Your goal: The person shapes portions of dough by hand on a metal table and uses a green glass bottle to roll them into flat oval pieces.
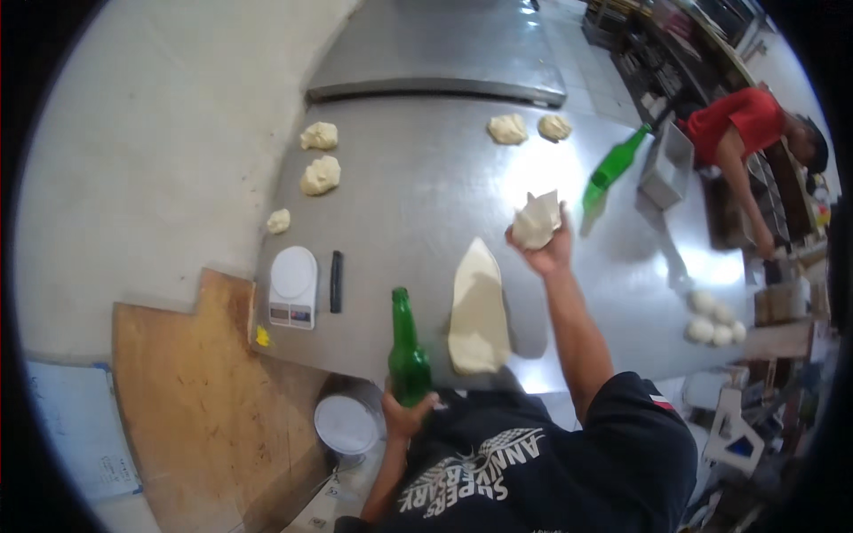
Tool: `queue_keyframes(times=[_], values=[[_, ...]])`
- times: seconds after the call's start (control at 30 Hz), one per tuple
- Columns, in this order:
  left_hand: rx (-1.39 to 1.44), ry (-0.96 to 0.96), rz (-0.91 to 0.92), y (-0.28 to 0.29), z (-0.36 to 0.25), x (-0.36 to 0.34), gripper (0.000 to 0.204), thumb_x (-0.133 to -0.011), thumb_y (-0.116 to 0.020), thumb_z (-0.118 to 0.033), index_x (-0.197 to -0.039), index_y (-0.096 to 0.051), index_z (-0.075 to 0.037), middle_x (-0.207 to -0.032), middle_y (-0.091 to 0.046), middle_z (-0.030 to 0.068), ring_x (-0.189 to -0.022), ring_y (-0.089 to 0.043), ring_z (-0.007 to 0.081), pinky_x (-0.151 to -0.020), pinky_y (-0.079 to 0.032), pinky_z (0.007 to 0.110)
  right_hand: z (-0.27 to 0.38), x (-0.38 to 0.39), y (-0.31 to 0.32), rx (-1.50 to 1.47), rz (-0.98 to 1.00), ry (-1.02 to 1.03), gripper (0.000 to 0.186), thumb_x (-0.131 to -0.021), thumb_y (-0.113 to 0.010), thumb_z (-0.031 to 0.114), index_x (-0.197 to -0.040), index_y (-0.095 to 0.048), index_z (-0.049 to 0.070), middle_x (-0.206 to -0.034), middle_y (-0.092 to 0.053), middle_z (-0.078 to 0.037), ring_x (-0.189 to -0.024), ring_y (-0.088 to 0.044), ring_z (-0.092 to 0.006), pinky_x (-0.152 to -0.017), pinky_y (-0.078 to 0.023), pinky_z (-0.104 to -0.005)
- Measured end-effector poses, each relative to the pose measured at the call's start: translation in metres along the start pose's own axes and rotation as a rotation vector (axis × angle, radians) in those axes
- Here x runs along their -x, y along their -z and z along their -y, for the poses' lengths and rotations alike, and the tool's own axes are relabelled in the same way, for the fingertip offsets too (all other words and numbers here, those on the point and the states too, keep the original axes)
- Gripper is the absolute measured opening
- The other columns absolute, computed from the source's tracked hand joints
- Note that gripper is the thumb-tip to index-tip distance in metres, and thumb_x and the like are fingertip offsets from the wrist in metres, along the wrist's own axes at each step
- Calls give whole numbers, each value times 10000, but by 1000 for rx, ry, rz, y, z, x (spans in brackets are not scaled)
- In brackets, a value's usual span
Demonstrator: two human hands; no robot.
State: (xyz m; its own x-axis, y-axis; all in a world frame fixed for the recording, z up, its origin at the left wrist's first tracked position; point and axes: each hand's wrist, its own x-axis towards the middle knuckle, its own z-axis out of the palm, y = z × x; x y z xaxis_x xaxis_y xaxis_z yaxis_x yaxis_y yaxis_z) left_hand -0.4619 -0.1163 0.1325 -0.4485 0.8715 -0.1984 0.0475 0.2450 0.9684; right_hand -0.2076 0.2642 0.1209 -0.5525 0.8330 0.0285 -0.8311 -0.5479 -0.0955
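- L hand (404, 416) grip wrapped round green bottle (407, 351), upright at near table (418, 191) edge; keep it vertical, hold low
- R hand (549, 250) grip cupped under dough piece (536, 221), lifted above table; support from below so it won't tear
- flat dough sheet (477, 311) lies btwn both hands; set piece clear of it, not on top

White kitchen scale (293, 287) with small display, table's left edge

Steel table (418, 186) middle open; scale (293, 286) and dough lumps (318, 155) crowd left.
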Motion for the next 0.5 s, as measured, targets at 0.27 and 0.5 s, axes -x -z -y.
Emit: queue_keyframes(times=[0.27, 0.5], values=[[83, 48, 141, 26, 43, 29, 632, -761, -958, -168, -1298, -673, 8, -1160, -764, 122, -1038, -729, 219, -941, -578, 375, -98, 201, 23, -84, -451, 74, 511, -1110, -549, 504, -1443, -620, 123, -1298, -715, -178, -1222, -686, -418, -1095, -568, -605], [2, 4, 234, 37, 51, 34, 633, -754, -972, -176, -1283, -675, 4, -1124, -766, 120, -1020, -737, 225, -937, -584, 378, -66, 210, -126, 1294, -735, 836, 523, -1111, -643, 366, -1534, -573, 68, -1429, -678, -147, -1256, -679, -342, -1090, -550, -423]])
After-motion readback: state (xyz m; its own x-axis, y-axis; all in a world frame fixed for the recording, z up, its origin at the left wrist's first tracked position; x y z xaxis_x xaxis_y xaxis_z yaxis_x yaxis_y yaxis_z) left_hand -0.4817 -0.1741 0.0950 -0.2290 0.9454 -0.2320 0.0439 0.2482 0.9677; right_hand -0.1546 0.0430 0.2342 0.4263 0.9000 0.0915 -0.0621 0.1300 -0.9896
